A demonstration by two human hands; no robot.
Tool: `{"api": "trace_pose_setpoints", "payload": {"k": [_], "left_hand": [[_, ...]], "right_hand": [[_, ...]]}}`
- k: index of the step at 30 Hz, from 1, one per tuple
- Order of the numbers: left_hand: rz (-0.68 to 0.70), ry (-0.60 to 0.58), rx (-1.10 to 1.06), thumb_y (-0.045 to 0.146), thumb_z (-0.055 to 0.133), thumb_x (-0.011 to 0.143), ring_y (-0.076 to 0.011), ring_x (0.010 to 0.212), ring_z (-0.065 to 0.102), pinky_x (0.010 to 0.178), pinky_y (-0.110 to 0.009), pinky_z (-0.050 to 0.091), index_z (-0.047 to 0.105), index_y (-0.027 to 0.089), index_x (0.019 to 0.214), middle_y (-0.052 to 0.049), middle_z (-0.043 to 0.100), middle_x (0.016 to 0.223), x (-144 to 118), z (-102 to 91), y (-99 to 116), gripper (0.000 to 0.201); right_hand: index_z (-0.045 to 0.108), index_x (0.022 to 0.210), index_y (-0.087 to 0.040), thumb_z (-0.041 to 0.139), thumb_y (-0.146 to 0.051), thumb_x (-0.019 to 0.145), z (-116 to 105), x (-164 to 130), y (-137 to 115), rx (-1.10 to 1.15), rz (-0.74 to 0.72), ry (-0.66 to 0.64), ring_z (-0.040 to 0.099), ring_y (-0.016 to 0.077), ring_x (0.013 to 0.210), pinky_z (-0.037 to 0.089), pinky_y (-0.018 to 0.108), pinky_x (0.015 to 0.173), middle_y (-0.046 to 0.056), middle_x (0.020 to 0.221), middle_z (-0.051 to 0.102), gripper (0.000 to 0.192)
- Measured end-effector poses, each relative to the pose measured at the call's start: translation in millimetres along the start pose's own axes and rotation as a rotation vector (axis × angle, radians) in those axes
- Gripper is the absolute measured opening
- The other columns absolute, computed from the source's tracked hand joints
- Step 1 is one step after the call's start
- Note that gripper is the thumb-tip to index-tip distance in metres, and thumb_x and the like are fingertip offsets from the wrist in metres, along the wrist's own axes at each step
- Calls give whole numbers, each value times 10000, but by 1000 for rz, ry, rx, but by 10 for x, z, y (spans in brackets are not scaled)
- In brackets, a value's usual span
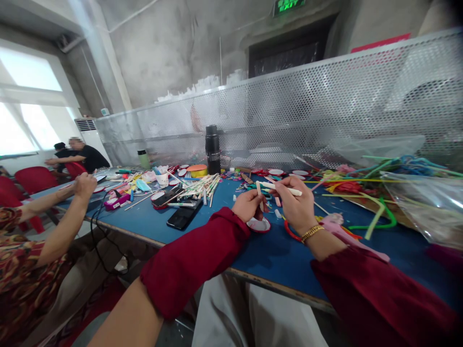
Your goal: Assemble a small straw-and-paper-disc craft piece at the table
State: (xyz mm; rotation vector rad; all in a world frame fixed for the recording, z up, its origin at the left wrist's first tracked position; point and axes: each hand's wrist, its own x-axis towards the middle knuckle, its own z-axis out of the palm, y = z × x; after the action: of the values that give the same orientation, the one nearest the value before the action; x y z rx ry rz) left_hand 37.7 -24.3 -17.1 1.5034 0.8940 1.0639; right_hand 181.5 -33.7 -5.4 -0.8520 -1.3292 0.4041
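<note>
Head view shows both forearms in dark red sleeves reaching forward over the blue tabletop. The right hand, with a gold bracelet at the wrist, is raised above the tabletop and pinches a white stick between thumb and fingertips. The left hand is curled, its fingers pressed together around a short pale stick held upright.

The white stick lies nearly level, its long axis running left to right, one end pointing toward the left hand and the other poking out past the right fingers. Just below the left hand sits a small red-rimmed dish. A black phone lies to the left, a heap of loose sticks behind it, and a black flask stands by the perforated metal screen. Coloured straws sprawl on the right beside a clear plastic bag. A co-worker's arm rests at the far left edge.
</note>
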Motion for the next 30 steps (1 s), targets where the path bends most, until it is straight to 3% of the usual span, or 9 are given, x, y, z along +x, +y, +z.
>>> {"api": "trace_pose_setpoints", "payload": {"k": [11,30], "left_hand": [[-15,-3,-2,329,518,990,-96,393,490,480,-243,429,537,176,861,12,629,627,17,-3,-28,201],[-6,-13,5,268,468,996,-99,387,498,454,-235,422,528,177,858,17,619,617,2,-4,4,176]], "right_hand": [[617,754,-256,644,-370,857,2,-7,-34,-8,-15,-31,628,191,623,516,359,624,2,672,674,156],[620,749,-254,651,-357,858,-7,0,5,-10,7,-13,613,190,594,496,358,594,10,674,683,153]]}}
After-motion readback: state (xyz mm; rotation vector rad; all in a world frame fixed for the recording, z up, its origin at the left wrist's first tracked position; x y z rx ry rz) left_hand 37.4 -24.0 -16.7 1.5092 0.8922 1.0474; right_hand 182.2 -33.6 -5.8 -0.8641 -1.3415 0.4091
